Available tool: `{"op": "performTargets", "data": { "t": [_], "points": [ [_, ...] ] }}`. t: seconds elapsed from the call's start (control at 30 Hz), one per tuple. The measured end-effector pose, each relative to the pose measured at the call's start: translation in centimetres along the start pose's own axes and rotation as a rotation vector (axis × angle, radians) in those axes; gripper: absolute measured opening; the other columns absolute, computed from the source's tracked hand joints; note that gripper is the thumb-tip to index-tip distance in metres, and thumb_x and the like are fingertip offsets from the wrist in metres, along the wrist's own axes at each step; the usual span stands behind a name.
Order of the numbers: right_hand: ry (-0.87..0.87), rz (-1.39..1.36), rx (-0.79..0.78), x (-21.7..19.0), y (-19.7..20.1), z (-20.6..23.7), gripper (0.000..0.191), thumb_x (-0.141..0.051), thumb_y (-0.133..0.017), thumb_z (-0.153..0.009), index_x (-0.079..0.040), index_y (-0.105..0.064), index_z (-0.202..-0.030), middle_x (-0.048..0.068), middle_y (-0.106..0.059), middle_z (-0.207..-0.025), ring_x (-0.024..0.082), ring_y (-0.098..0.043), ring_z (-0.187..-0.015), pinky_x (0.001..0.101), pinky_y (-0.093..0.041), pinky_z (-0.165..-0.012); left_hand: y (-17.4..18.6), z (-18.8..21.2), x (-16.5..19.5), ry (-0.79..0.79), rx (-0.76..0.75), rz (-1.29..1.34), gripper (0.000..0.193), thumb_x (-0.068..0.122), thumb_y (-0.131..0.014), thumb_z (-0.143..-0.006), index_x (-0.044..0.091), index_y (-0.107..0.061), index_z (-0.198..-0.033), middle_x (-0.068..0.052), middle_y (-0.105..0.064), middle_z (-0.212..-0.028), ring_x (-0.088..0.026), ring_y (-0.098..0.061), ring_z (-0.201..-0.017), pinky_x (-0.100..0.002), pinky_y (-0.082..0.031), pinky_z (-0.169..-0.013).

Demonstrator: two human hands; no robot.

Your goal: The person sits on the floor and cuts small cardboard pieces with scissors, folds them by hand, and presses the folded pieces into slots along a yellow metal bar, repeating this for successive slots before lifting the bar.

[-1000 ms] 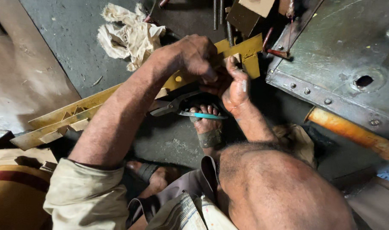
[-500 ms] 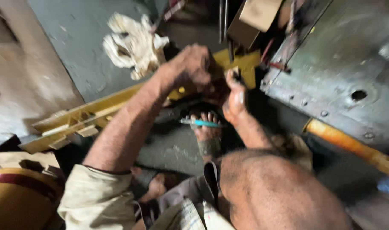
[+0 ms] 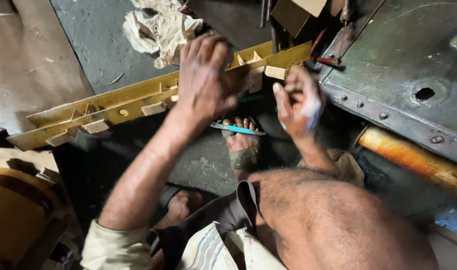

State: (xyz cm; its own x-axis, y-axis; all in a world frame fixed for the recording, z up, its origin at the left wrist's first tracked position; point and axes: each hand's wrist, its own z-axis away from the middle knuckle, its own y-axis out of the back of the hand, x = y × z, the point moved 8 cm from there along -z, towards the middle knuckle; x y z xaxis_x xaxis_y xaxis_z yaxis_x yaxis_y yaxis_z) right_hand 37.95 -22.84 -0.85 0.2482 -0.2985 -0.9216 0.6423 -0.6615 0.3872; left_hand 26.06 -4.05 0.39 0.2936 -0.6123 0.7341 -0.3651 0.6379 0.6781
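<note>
A long yellow metal bar with several small tabs lies slanted across the dark floor. My left hand hovers over its right part with the back of the hand facing me and the fingers curled; whatever is under the palm is hidden. My right hand, smeared white, is just right of it near the bar's end, fingers curled in, thumb up, nothing visible in it. A blue-handled tool lies across the toes of my sandalled foot, below both hands.
A crumpled pale rag lies beyond the bar. A grey riveted metal plate fills the right, with a rusty orange pipe under its edge. Cardboard pieces and red-handled tools sit at the top. My bare knee is low right.
Both hands have lifted off the yellow bar and moved apart; earlier they were pressed together at its right end. The view has shifted slightly. The blue-handled tool stays on the foot.
</note>
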Motion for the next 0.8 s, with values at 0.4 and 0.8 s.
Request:
{"op": "performTargets", "data": {
  "t": [0.4,0.8],
  "points": [
    [-0.399,-0.377,-0.17,2.8,-1.5,-2.4,0.015,-0.002,-0.076,-0.096,-0.001,-0.067,-0.109,0.006,-0.064,-0.086,0.011,-0.056,-0.065,0.0267,-0.047,-0.056,-2.3,2.0,3.3,0.116,0.116,0.169,0.02,0.015,-0.078,-0.075,0.003,-0.072,-0.091,-0.02,-0.054,-0.135,-0.043,-0.04,-0.138,-0.062,-0.027,-0.116],
    [-0.63,-0.79,-0.434,-4.3,-0.1,0.0,0.023,-0.001,-0.063,-0.1,0.011,-0.069,-0.118,0.017,-0.068,-0.09,0.022,-0.065,-0.07,0.036,-0.057,-0.061,1.8,5.7,4.9,0.107,-0.304,1.1,0.036,0.019,-0.088,-0.081,0.005,-0.069,-0.109,-0.003,-0.071,-0.109,-0.015,-0.067,-0.104,-0.034,-0.056,-0.095]
  ]
}}
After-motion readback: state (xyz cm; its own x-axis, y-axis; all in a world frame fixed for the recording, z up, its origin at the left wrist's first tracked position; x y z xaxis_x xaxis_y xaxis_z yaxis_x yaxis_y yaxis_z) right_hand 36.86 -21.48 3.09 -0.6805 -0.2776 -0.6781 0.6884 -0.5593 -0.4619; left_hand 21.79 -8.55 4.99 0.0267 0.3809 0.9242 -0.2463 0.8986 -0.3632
